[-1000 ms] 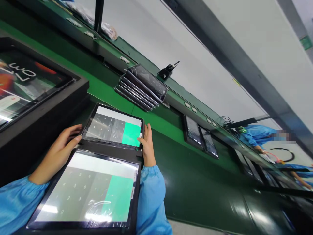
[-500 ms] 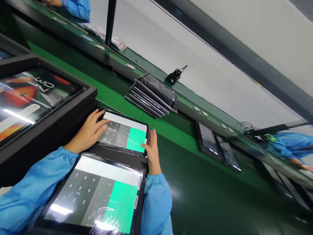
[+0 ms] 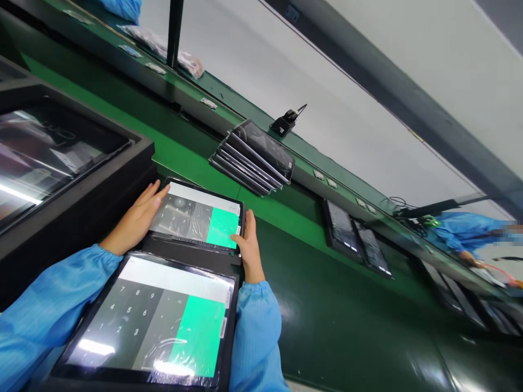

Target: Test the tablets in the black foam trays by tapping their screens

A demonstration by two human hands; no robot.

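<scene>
A tablet [image 3: 195,219] with a lit calculator screen lies in front of me, a clear film wrinkled over its glass. My right hand [image 3: 250,247] grips its right edge, thumb on the green part of the screen and fingers along the outer side. At the left edge rests my left hand [image 3: 139,215], its fingers stretched out and the fingertips close to the upper left corner. Nearer to me, between my forearms, a second tablet [image 3: 149,321] shows the same calculator, also under film. A dark strip separates the two.
On my left stands a thick black frame [image 3: 141,158] around another lit screen [image 3: 53,147]. Beyond my tablets is a stack of filmed tablets [image 3: 253,158]. Further right, more tablets [image 3: 343,228] lie on the green bench [image 3: 327,316]. A co-worker's blue sleeve [image 3: 461,228] shows at far right.
My left index finger has drawn back from the calculator keys to the tablet's left edge. My right hand keeps its hold. The view has shifted slightly, and the left screen's picture has changed.
</scene>
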